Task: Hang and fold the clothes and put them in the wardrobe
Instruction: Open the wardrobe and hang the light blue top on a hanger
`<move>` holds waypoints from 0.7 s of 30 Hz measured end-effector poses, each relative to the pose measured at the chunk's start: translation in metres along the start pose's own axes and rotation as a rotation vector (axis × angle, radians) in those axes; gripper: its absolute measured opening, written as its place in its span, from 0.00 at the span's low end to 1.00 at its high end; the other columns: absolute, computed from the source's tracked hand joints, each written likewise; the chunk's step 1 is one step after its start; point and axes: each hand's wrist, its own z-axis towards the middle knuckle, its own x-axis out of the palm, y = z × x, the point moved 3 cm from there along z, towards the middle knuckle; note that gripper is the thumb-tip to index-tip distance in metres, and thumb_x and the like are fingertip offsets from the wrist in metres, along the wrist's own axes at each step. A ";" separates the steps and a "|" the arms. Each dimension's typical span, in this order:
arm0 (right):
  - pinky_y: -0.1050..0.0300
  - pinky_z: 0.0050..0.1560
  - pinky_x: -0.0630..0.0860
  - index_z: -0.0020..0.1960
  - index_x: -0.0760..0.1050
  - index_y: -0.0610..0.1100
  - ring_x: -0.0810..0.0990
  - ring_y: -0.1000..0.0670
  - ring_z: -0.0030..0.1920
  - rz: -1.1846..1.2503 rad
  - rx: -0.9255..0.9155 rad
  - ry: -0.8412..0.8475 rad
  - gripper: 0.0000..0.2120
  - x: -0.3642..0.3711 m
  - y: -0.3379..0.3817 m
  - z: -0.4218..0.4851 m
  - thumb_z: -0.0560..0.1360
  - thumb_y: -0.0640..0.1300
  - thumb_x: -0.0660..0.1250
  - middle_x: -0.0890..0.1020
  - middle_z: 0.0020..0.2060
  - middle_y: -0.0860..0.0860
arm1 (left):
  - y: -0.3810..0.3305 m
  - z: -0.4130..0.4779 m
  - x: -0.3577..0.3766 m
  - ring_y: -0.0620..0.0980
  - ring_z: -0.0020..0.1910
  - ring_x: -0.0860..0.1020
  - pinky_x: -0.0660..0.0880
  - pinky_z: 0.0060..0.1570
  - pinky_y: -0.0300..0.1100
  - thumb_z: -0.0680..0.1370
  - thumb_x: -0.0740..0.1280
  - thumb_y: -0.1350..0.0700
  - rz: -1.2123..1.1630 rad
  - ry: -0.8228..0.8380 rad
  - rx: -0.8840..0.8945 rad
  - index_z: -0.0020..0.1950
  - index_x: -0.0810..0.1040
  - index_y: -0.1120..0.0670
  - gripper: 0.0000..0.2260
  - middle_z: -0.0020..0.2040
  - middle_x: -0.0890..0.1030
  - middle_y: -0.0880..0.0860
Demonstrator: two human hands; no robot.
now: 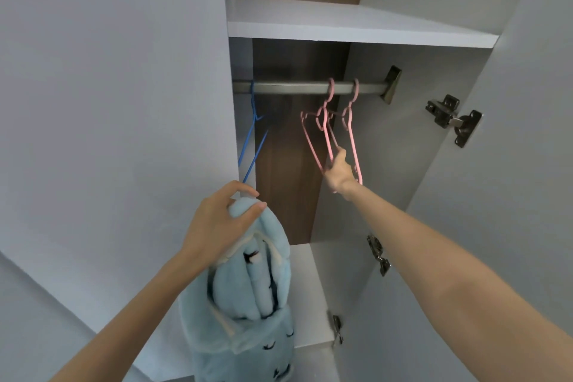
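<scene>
Fleece garment, pale blue with small dark motifs [248, 304], hangs bunched and lengthwise downward, near and left, from the left hand [217, 223], whose fingers curl over its top. Farther in and to the right, the right hand [339, 170] closes round the lower end of the pink plastic hangers [325, 133] hooked on the grey metal rail [294, 87]; a blue wire hanger [252, 139] hangs just beyond the garment

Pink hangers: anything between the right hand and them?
Nothing visible. The right hand grips the pink hangers low down, on the rail. The left hand holds the blue garment lower left, clear of them.
</scene>
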 end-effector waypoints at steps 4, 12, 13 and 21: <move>0.47 0.52 0.75 0.71 0.60 0.40 0.78 0.39 0.53 -0.025 -0.090 -0.136 0.17 -0.002 0.008 0.000 0.82 0.41 0.52 0.78 0.56 0.39 | 0.000 0.003 0.002 0.39 0.39 0.75 0.70 0.40 0.33 0.73 0.71 0.49 0.002 0.010 0.011 0.45 0.77 0.42 0.04 0.43 0.80 0.40; 0.57 0.43 0.67 0.68 0.68 0.40 0.78 0.45 0.48 0.008 -0.187 -0.244 0.16 -0.033 0.016 -0.016 0.83 0.43 0.51 0.79 0.50 0.42 | -0.013 -0.001 0.008 0.33 0.40 0.74 0.67 0.39 0.25 0.73 0.71 0.50 0.020 0.025 0.063 0.45 0.77 0.43 0.04 0.43 0.79 0.38; 0.57 0.43 0.67 0.68 0.68 0.40 0.77 0.45 0.47 0.003 -0.189 -0.244 0.16 -0.038 0.016 -0.020 0.83 0.43 0.51 0.79 0.51 0.42 | -0.015 -0.003 0.009 0.32 0.41 0.74 0.67 0.39 0.24 0.73 0.71 0.50 0.025 0.021 0.071 0.45 0.77 0.44 0.04 0.43 0.79 0.38; 0.52 0.42 0.69 0.67 0.68 0.38 0.77 0.41 0.46 -0.079 -0.237 -0.209 0.17 -0.082 0.035 -0.034 0.83 0.42 0.50 0.79 0.53 0.38 | -0.035 -0.023 0.008 0.31 0.41 0.74 0.67 0.41 0.30 0.73 0.71 0.52 0.022 -0.024 0.090 0.44 0.77 0.44 0.04 0.42 0.79 0.38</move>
